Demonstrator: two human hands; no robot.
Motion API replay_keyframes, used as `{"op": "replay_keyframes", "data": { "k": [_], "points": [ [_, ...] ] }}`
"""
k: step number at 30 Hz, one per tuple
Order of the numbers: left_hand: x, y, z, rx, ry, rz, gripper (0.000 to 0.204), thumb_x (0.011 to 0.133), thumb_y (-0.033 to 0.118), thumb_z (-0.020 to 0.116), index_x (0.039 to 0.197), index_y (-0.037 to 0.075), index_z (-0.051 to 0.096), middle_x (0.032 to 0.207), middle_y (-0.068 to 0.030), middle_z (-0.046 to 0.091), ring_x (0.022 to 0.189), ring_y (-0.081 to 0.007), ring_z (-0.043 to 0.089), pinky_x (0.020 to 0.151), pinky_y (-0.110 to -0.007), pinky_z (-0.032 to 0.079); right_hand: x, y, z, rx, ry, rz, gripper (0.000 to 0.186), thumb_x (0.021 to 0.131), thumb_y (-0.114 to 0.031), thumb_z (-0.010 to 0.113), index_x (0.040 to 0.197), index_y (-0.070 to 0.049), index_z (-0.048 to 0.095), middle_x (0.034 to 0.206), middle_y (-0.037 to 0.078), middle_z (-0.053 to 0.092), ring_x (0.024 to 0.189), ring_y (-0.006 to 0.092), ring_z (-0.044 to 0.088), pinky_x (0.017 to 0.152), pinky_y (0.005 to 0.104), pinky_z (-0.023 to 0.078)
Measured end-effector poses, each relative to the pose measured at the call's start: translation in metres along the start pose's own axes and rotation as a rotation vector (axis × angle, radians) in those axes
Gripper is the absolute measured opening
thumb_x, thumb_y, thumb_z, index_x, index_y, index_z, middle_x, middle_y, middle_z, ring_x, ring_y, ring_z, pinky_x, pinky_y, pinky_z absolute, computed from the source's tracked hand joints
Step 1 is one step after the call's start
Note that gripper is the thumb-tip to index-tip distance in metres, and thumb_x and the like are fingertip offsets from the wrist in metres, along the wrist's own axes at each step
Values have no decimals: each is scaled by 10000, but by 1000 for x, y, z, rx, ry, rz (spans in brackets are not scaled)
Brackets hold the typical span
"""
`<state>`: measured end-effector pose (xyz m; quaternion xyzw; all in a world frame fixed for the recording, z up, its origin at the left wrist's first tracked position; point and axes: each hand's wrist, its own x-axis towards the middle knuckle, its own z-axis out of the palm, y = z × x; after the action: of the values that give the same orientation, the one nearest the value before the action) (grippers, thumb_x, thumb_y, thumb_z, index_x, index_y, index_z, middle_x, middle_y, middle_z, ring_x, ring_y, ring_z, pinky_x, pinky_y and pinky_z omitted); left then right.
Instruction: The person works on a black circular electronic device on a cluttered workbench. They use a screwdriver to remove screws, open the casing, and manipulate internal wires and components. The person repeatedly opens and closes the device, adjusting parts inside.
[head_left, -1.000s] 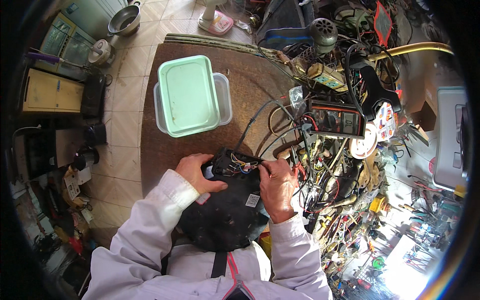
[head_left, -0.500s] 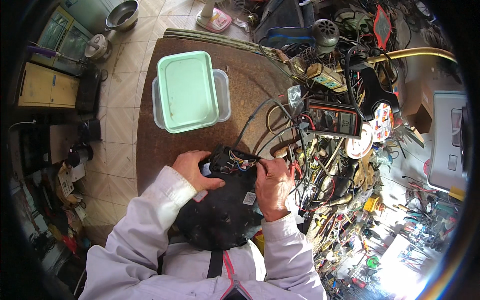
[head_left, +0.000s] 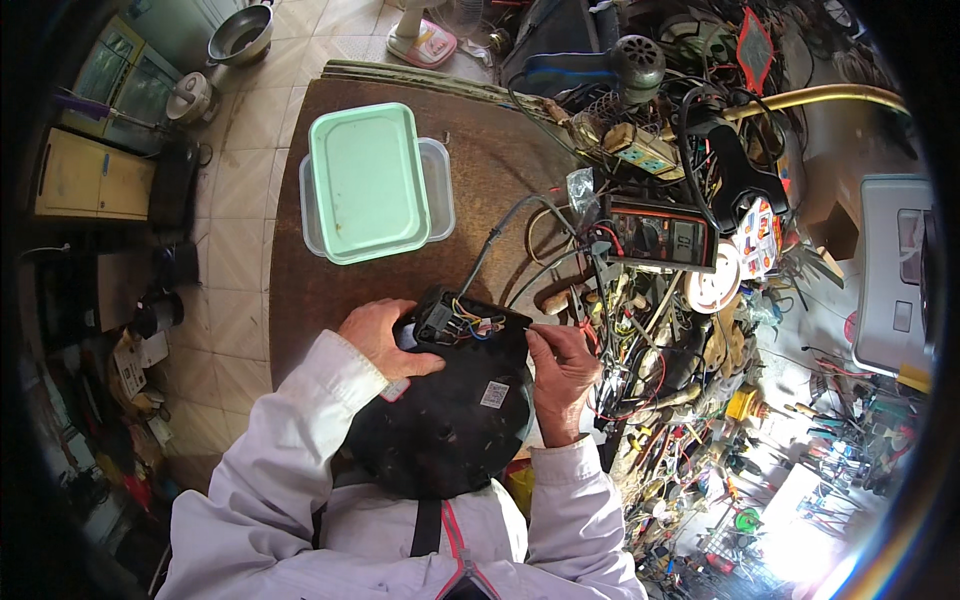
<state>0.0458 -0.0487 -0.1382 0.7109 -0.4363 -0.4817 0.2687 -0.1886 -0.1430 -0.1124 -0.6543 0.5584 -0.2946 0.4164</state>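
Observation:
A round black appliance housing (head_left: 440, 430) lies against my lap at the table's near edge, with a small pale label on it. Its far end has an uncovered wiring box (head_left: 465, 318) holding thin coloured wires, and a dark cable runs out from it. My left hand (head_left: 385, 340) grips the housing's far left side, thumb on top and fingers round the edge. At the box's right corner, my right hand (head_left: 562, 375) has thumb and forefinger pinched together. Whatever is between those fingertips is too small to make out.
A green plastic tray (head_left: 368, 185) rests on a clear plastic container (head_left: 440, 190) on the brown table (head_left: 480, 150). To the right, a multimeter (head_left: 660, 235) lies beside a dense heap of tools and wires (head_left: 640, 350). A power strip (head_left: 640, 150) sits beyond it.
My right hand has shifted slightly right, off the wiring box, uncovering its right corner. My left hand keeps its grip on the housing. The whole view has shifted slightly.

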Motion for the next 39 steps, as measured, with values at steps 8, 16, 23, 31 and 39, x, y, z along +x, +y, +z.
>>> {"op": "replay_keyframes", "data": {
  "k": [8,16,23,31,39],
  "points": [
    [2,-2,-1,26,-33,-9,822,596,473,900,1179,-59,668,1085,-262,701,1037,-406,678,934,-426,524,12,-4,11,-385,-93,-252,94,823,-34,750,916,-21,743,836,129,633,782,323,637,690,403,508],
    [-1,-1,-1,72,-3,-2,751,624,503,867,1144,-12,694,1085,-221,700,1059,-391,655,961,-449,503,13,-3,19,-456,-75,-308,86,835,-31,751,918,-7,745,823,122,643,759,288,655,671,369,502],
    [0,8,-1,118,25,-46,746,616,487,877,1146,-8,699,1072,-209,711,1065,-388,654,972,-449,502,18,-10,21,-478,-96,-236,72,840,-60,743,899,-20,751,840,135,657,763,327,671,686,393,530],
    [0,3,0,107,27,-61,774,604,496,880,1159,-12,697,1094,-216,711,1068,-391,656,976,-450,506,16,-14,23,-589,-101,-212,83,859,-105,723,894,-34,749,856,144,650,777,363,672,681,427,532],
    [4,2,0,91,-13,-77,841,581,528,880,1195,-14,689,1117,-234,702,1091,-396,652,994,-445,501,21,-10,18,-531,-140,-202,70,843,-101,740,871,-38,744,839,141,657,774,360,671,682,419,533]
  ]
}}
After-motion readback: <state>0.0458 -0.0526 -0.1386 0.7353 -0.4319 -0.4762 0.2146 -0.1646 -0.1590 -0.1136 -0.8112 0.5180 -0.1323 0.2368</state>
